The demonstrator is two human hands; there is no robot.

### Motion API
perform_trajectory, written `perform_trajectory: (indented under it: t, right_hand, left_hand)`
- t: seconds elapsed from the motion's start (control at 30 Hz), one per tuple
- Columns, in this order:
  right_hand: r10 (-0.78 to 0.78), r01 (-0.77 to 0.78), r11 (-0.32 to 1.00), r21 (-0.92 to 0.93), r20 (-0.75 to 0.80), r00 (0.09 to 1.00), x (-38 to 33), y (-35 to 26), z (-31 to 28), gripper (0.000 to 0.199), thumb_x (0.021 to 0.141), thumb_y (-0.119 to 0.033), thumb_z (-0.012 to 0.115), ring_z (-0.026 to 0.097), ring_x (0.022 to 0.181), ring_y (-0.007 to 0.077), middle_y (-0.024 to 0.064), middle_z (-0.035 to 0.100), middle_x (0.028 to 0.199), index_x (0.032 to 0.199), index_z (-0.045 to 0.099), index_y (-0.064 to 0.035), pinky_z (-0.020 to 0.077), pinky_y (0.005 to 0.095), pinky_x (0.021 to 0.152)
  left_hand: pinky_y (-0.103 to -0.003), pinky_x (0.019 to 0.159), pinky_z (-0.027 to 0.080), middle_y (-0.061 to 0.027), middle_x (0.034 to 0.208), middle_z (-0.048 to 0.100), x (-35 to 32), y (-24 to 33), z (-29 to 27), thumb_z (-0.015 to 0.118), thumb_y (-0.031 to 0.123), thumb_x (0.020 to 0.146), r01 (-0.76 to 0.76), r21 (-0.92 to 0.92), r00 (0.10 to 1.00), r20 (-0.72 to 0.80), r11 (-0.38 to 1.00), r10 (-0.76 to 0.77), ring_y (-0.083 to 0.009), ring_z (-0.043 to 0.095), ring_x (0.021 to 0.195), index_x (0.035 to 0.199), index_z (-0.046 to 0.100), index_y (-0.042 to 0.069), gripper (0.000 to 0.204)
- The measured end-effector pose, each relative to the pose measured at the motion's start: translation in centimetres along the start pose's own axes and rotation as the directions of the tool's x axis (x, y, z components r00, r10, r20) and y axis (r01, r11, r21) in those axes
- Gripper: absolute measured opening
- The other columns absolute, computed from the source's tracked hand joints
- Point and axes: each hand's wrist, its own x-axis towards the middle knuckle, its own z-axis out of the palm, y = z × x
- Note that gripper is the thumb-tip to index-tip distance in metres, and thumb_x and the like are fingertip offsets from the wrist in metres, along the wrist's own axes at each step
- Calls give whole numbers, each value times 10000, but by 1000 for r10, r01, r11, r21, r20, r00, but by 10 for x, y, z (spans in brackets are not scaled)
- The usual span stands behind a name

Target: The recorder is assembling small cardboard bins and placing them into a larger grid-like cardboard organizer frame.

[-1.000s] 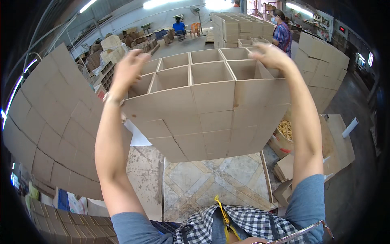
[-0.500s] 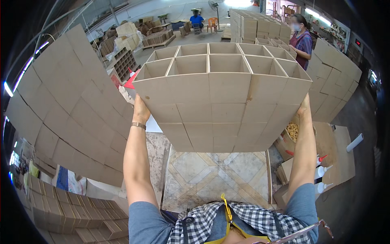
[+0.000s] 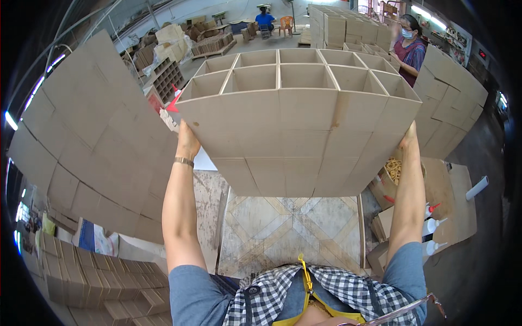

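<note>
The single view came from a head-worn fisheye camera, looking forward and down over the person's own chest. It sat close: the checked shirt filled the lower edge, and both forearms rose from there toward the middle of the picture. The left hand and right hand appeared at mid-height, either side of a cardboard grid divider that faced the lens. Straight edges bowed toward the dark round rim. No second view was there to share any of the scene.

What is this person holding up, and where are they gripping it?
A cardboard divider grid, held by its two outer sides: left hand on the left, right hand on the right.
</note>
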Motion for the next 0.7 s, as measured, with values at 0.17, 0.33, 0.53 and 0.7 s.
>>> perform_trajectory:
  t: [0.17, 0.33, 0.53, 0.7]
  right_hand:
    - [-409, 408, 911, -50, -220, 886, -1, -3, -16, 418, 928, -360, 421, 586, 917, 186, 82, 585, 1062, 1151, 526, -22, 479, 330, 797]
    - [-688, 520, 708, -478, -301, 660, -130, 25, -34, 273, 933, -237, 490, 572, 854, 169, 47, 615, 950, 1042, 587, -8, 429, 247, 773]
    - [-589, -205, -369, -907, 57, 806, -354, 116, -69, 412, 792, -192, 620, 514, 1038, 360, 202, 577, 1040, 1133, 501, 6, 385, 405, 898]
    - [-246, -374, -437, -818, -291, 925, -408, 168, -128, 456, 730, -187, 658, 548, 983, 377, 213, 587, 1000, 1114, 499, 1, 420, 448, 820]
  left_hand:
    - [-373, 1056, 264, -131, 1391, 341, -9, -2, 12, 299, 509, 937, -128, -72, 988, -96, 989, 121, -239, 316, 1290, 1349, 318, 28, 633]
    - [-413, 1093, 156, -153, 1443, 257, -122, -17, -57, 249, 537, 935, -81, 321, 945, -277, 944, 175, -262, 210, 1348, 1393, 253, 35, 679]
    - [-316, 852, 430, -113, 1117, 570, -418, -135, -140, 395, 347, 952, 492, 383, 704, -704, 782, -98, -195, 532, 1012, 1121, 547, -6, 420]
    - [-250, 481, 416, -72, 836, 585, -602, -165, -150, 484, 208, 899, 717, -5, 314, -890, 697, -329, -160, 579, 585, 1023, 546, 50, 210]
